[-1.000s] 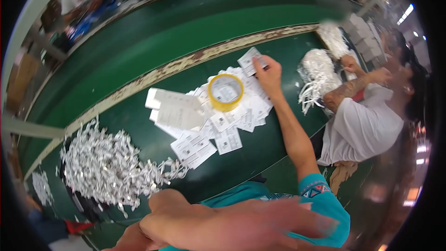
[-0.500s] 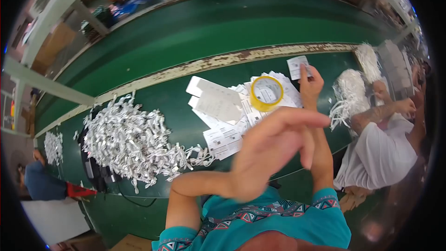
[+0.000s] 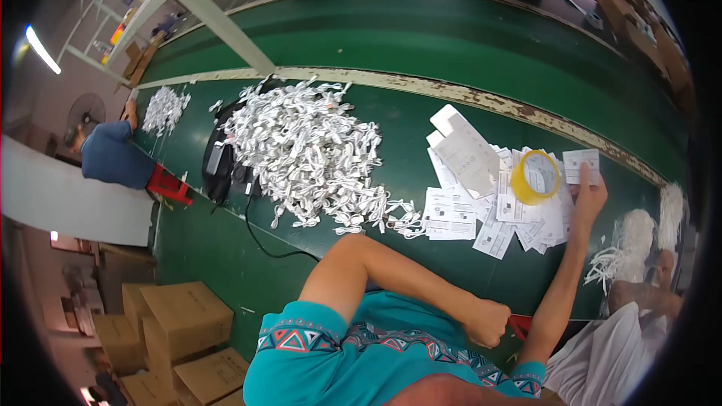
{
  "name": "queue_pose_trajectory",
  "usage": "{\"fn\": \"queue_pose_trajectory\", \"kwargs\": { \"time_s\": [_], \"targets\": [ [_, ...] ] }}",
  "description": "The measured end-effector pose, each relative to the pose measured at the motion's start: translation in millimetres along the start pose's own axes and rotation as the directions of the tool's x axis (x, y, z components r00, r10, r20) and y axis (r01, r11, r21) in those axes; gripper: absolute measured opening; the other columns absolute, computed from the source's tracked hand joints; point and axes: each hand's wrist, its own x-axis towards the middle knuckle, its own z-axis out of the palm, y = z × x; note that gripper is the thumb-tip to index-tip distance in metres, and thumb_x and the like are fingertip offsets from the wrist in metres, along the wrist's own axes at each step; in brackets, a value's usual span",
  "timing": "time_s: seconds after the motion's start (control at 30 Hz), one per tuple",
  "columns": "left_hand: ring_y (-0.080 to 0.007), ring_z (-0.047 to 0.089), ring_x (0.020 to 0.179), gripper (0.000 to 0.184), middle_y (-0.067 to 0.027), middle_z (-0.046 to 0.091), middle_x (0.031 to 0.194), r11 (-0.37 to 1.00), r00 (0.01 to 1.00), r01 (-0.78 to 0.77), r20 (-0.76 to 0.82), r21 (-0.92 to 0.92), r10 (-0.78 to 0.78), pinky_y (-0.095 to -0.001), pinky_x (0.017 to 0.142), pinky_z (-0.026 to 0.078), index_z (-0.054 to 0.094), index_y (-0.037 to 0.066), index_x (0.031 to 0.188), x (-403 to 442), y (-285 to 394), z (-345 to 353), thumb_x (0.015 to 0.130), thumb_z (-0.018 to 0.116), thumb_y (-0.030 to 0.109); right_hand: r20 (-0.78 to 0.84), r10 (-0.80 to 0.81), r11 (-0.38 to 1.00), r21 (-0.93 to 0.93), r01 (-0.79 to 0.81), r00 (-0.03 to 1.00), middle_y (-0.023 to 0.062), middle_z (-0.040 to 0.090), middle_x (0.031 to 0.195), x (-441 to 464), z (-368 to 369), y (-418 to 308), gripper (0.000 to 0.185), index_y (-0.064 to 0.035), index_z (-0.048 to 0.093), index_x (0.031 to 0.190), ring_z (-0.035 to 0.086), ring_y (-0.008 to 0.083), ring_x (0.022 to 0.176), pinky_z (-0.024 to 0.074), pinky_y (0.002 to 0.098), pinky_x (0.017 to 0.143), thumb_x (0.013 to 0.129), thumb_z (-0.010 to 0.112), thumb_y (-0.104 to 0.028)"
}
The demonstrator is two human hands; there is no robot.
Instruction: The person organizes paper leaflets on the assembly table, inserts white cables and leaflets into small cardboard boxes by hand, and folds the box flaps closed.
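My right hand (image 3: 591,194) pinches a small printed card (image 3: 581,167) at the right end of the paper pile. Below the table edge, near my body, my left hand (image 3: 487,323) is closed in a fist with nothing visible in it. A yellow roll of tape (image 3: 534,178) lies on the spread of printed cards (image 3: 450,215). Beside it, a grey-white piece of card (image 3: 468,152) overlaps the papers. Left of these is a large heap of coiled white cables (image 3: 308,154), with a few trailing toward the cards.
A black bag (image 3: 218,162) lies under the heap's left side. Bundles of white cable (image 3: 630,244) lie at right, near another person's white clothing (image 3: 602,361). Another person in blue (image 3: 116,154) is at the far left. Cardboard boxes (image 3: 188,316) stand on the floor.
The view has swung left, so the table's contents sit further right. My left hand has dropped from above the papers toward my body and closed. My right hand still holds the card.
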Motion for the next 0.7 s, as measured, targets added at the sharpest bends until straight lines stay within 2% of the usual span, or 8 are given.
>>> {"fn": "queue_pose_trajectory", "kwargs": {
  "time_s": [0.03,0.07,0.2,0.3,0.53,0.57,0.63,0.7],
  "targets": [
    [-0.0307,0.068,0.057,0.024,-0.0102,0.064,0.056,0.996,0.989,-0.068,0.138,0.06,0.059,-0.0448,0.052,0.046,0.067,0.008,0.061,-0.6,-0.4,1.7,0.077,0.067,0.026,0.018,-0.002,1.0,0.009,0.002,1.0,0.0004,0.069,0.08,0.8,-0.7,-3.7,0.022,-0.0023,0.072,0.097,0.054,0.0033,0.06,0.0408,0.0196,0.053,0.101,0.07,-0.024],
    [-0.0307,0.068,0.057,0.024,-0.0102,0.064,0.056,0.996,0.989,-0.051,0.139,0.069,0.041,-0.0448,0.052,0.046,0.067,0.008,0.061,-2.0,-0.6,3.8,0.077,0.067,0.026,-0.058,0.035,0.998,0.05,-0.032,0.998,0.0003,0.069,0.08,1.3,0.2,-8.4,0.023,-0.0022,0.071,0.098,0.054,0.0036,0.059,0.0408,0.0195,0.053,0.1,0.071,-0.025],
    [-0.0304,0.068,0.058,0.022,-0.0099,0.065,0.057,1.0,0.998,0.012,-0.058,0.028,-0.01,-0.0459,0.052,0.046,0.068,0.008,0.061,-4.7,-2.8,10.5,0.072,0.068,0.026,-0.103,0.18,0.962,0.227,-0.153,0.978,0.0004,0.072,0.096,16.1,-21.9,17.9,0.033,-0.0022,0.069,0.118,0.056,0.0052,0.068,0.0425,0.0215,0.059,0.097,0.073,-0.027],
    [-0.0306,0.069,0.058,0.022,-0.01,0.065,0.057,1.0,0.998,0.011,-0.067,0.028,-0.009,-0.0464,0.053,0.046,0.068,0.008,0.061,-3.4,-3.5,13.1,0.073,0.068,0.026,-0.185,0.172,0.959,0.256,-0.121,0.968,0.0013,0.071,0.087,18.5,-21.5,22.6,0.024,-0.004,0.068,0.109,0.055,0.005,0.061,0.0419,0.0186,0.052,0.098,0.074,-0.024],
    [-0.0329,0.071,0.065,0.028,-0.0118,0.069,0.065,0.993,0.995,0.095,-0.02,-0.067,-0.096,-0.0487,0.055,0.049,0.07,0.008,0.065,-1.5,-1.2,2.2,0.08,0.07,0.032,-0.159,0.104,0.988,0.13,-0.084,0.982,0.0017,0.072,0.09,25.7,-25.1,37.5,0.028,-0.0032,0.07,0.113,0.057,0.0048,0.065,0.0427,0.0207,0.054,0.098,0.073,-0.026],
    [-0.0329,0.071,0.065,0.028,-0.0118,0.069,0.065,0.991,0.992,0.124,-0.018,-0.05,-0.125,-0.0487,0.055,0.049,0.07,0.008,0.065,-1.8,1.4,-11.4,0.08,0.07,0.032,-0.213,0.131,0.991,0.07,-0.118,0.968,0.0013,0.072,0.09,31.9,-30.5,50.8,0.03,-0.0036,0.071,0.113,0.057,0.0052,0.066,0.0426,0.0207,0.055,0.098,0.073,-0.029],
    [-0.0333,0.072,0.071,0.028,-0.0129,0.072,0.074,0.998,0.967,0.037,0.251,0.045,-0.047,-0.0506,0.059,0.052,0.072,0.009,0.071,-6.4,10.8,-64.2,0.082,0.07,0.035,-0.16,0.131,0.99,0.077,-0.12,0.978,0.0008,0.072,0.09,43.3,-37.2,72.2,0.031,-0.0041,0.072,0.112,0.056,0.0047,0.066,0.0396,0.0208,0.055,0.097,0.074,-0.031],
    [-0.0342,0.071,0.072,0.027,-0.0137,0.072,0.077,0.977,0.971,0.213,0.101,0.026,-0.215,-0.0518,0.063,0.053,0.073,0.009,0.076,-24.4,10.8,-145.5,0.084,0.069,0.034,-0.158,0.105,0.994,0.047,-0.099,0.982,0.0002,0.072,0.088,44.2,-35.2,72.1,0.03,-0.004,0.072,0.11,0.054,0.0042,0.064,0.0379,0.0209,0.055,0.097,0.073,-0.031]
  ]
}}
